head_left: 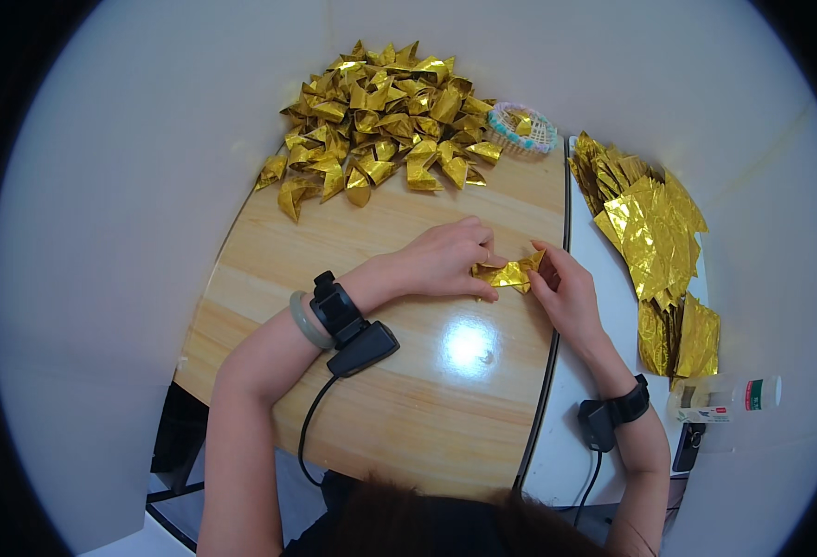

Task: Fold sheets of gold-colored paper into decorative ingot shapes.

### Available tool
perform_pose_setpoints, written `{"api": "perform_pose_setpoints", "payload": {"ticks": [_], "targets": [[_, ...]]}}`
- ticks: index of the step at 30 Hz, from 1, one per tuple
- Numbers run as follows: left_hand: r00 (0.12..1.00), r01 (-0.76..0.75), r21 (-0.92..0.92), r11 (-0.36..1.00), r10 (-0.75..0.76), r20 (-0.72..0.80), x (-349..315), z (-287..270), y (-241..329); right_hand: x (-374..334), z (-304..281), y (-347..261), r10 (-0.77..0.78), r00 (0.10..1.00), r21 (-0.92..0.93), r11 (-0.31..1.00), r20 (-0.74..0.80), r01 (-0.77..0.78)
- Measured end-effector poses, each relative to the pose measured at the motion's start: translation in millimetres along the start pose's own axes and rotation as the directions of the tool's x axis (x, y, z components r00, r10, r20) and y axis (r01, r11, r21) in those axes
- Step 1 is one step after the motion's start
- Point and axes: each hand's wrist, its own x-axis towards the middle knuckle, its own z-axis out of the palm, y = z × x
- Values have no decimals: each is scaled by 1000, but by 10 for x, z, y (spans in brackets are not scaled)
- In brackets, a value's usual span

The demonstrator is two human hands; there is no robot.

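Note:
Between both hands, above the right part of the wooden table (380, 399), is a small piece of folded gold foil paper (506, 275). My left hand (450, 262) pinches its left end, with thumb and fingers closed on it. The thumb and fingers of my right hand (561, 283) grip the right end, where a pointed corner sticks up. Part of the paper is hidden behind the fingers. A large heap of folded gold paper ingots (380, 116) lies at the far side of the table.
A small woven basket (522, 128) with a pastel rim stands right of the heap, gold paper inside. On the white surface (566, 446) at right lie stacks of flat gold paper (654, 237). A clear plastic bottle (728, 397) lies nearby. Black cables hang from both wristbands. Pale walls surround the table.

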Motion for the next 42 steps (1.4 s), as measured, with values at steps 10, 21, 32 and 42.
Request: {"api": "perform_pose_setpoints", "payload": {"ticks": [10,21,32,42], "targets": [[1000,13,10,1000,-13,23,11,2,48,6,-11,-66,154,987,-15,988,56,-153],[1000,14,0,1000,-14,19,9,4,47,11,-6,1,22,1000,-56,998,7,-22],[1000,2,40,999,-2,0,17,-18,96,-5,-1,-62,-147,989,46,988,29,146],[984,168,-49,985,-170,-52,42,24,141,6,-22,-32,-406,913,-108,906,45,408]]}}
